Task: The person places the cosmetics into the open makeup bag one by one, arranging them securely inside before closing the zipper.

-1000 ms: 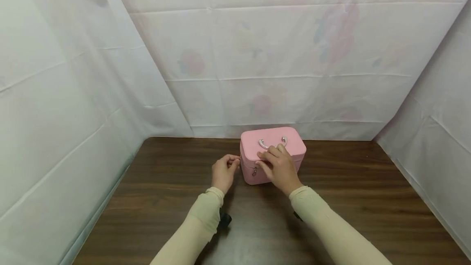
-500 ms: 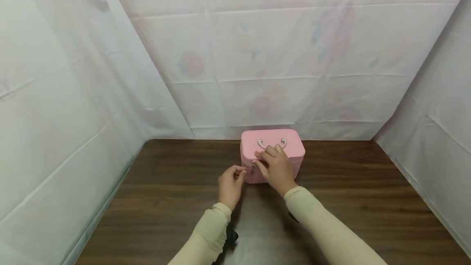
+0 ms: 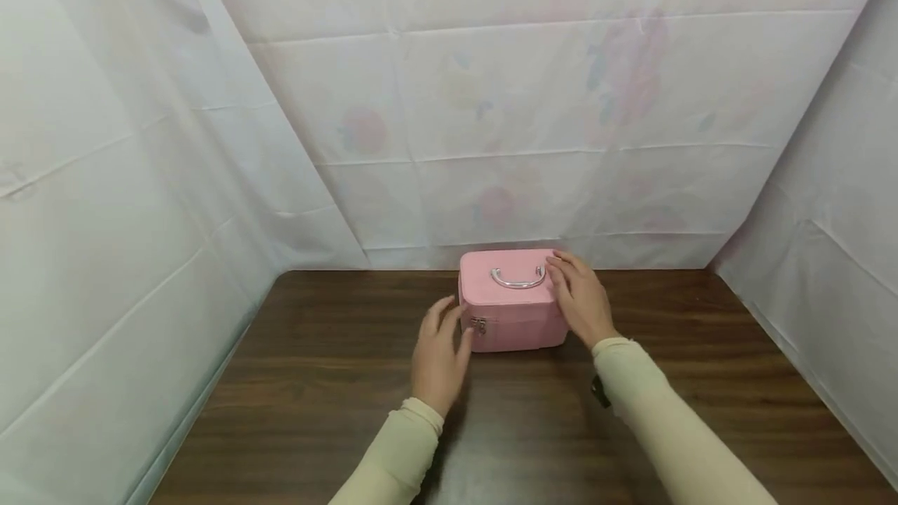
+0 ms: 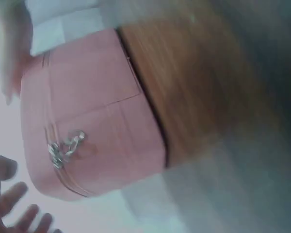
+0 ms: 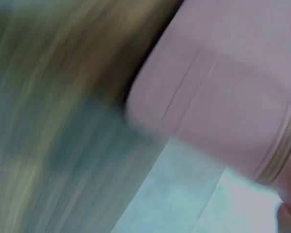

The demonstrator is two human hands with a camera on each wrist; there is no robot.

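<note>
A small pink case (image 3: 510, 310) with a silver handle (image 3: 517, 280) on its lid stands on the dark wooden table (image 3: 337, 380), close to the back wall. Two silver zipper pulls (image 3: 480, 325) hang at its front left corner. My left hand (image 3: 443, 327) is open beside the case's left end, fingers straight and just off the zipper pulls. My right hand (image 3: 570, 285) lies with straight fingers against the right end and top edge of the case. The left wrist view shows the case (image 4: 92, 121), its zipper pulls (image 4: 64, 146) and my fingertips (image 4: 17, 209). The right wrist view is blurred, showing the case (image 5: 233, 92).
White sheets with faint flower prints (image 3: 533, 115) hang behind the table and along both sides, closing it in. Bare tabletop lies to the left, right and front of the case.
My left hand let go of the zipper pull and opened beside the case. My right hand moved from the front of the lid to the case's right end.
</note>
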